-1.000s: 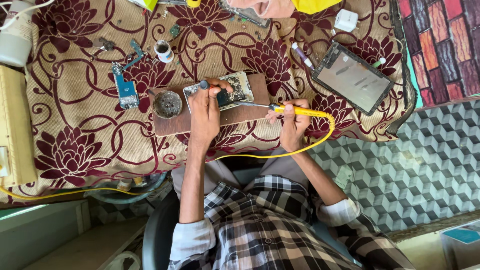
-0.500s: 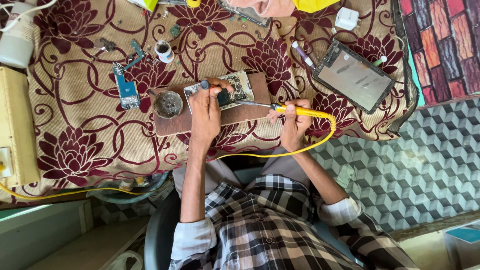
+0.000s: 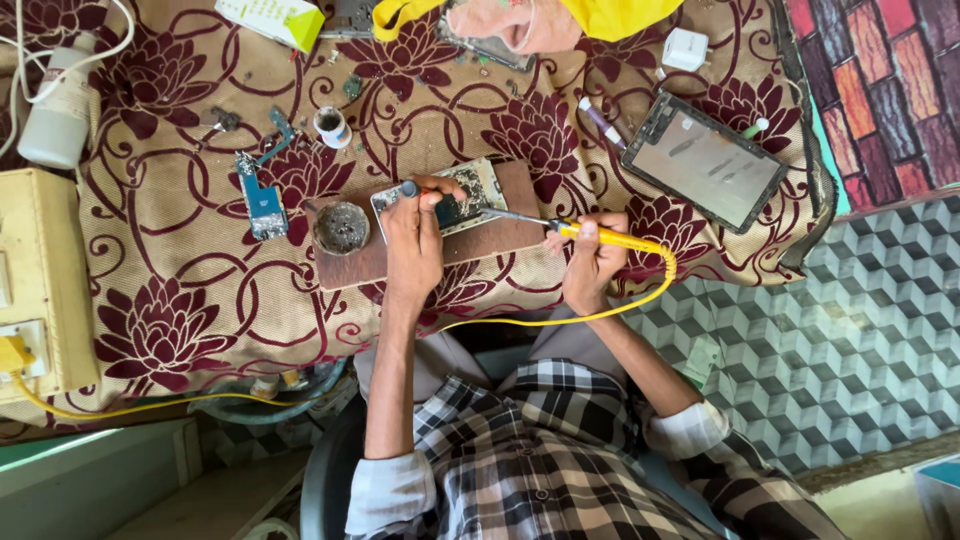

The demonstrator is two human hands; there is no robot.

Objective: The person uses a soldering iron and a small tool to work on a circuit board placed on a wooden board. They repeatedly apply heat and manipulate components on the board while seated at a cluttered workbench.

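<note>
My left hand (image 3: pixel 415 245) rests on an opened phone circuit board (image 3: pixel 478 185) and pinches a thin dark-tipped tool against it. The board lies on a brown wooden block (image 3: pixel 350 268) on the flowered tablecloth. My right hand (image 3: pixel 590 268) grips a yellow-handled soldering iron (image 3: pixel 610 238), whose metal tip reaches left onto the circuit board beside my left fingers. The iron's yellow cord (image 3: pixel 560 318) loops down off the table edge over my lap.
A round tin (image 3: pixel 342 228) sits on the block's left end, with a small blue board (image 3: pixel 263 205) and a little white cup (image 3: pixel 330 125) beyond it. A dark-framed tablet (image 3: pixel 705 160) lies at the right. A white bottle (image 3: pixel 55 110) and a yellow power box (image 3: pixel 35 285) stand at the left.
</note>
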